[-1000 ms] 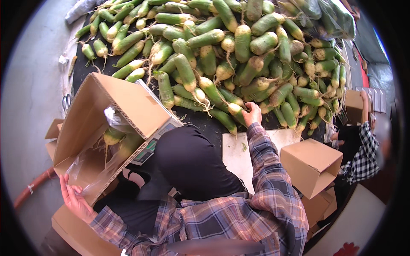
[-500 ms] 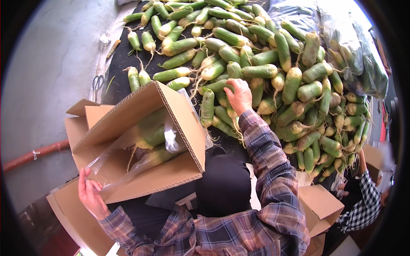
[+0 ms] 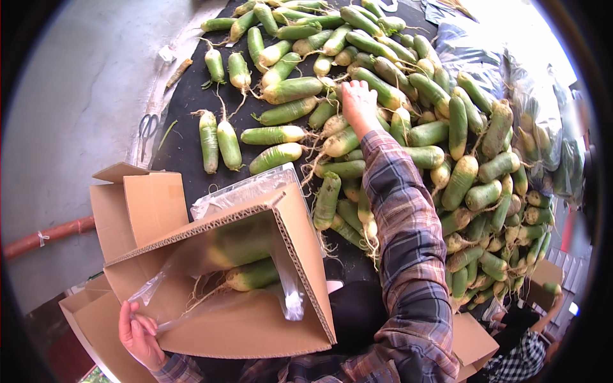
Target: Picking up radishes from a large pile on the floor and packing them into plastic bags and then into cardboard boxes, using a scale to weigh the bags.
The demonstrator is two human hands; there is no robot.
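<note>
The right hand (image 3: 359, 105) is stretched far out over the pile of green radishes (image 3: 440, 147), palm down, fingers curled onto a radish (image 3: 341, 142) at the near edge of the heap; it looks to be closing on it, though whether the grip is firm I cannot tell. The left hand (image 3: 137, 332) is closed on the lower rim of the cardboard box (image 3: 255, 319), pinching the edge of the clear plastic liner (image 3: 290, 287) against the cardboard. The box is tipped toward the pile, its open mouth facing up and to the left, and a few radishes (image 3: 252, 276) already lie inside the liner.

Just beyond the box, on the black mat (image 3: 185, 102), a handful of radishes lie loose and apart from the main heap. Left of the box, on the grey floor, sits a pair of scissors (image 3: 147, 127), and nearer still a red pipe (image 3: 48, 235). Right of the box, past the plaid sleeve (image 3: 408, 255), another person in a checked shirt (image 3: 517, 360) works beside more flat cardboard.

The risk, as I judge it, lies with the box: held by one hand at one edge and tilted, it could swing or sag, spilling the radishes inside or letting the liner slide loose. The long reach also leaves the far hand little leverage, so a root-tangled radish might drag its neighbours or slip.
</note>
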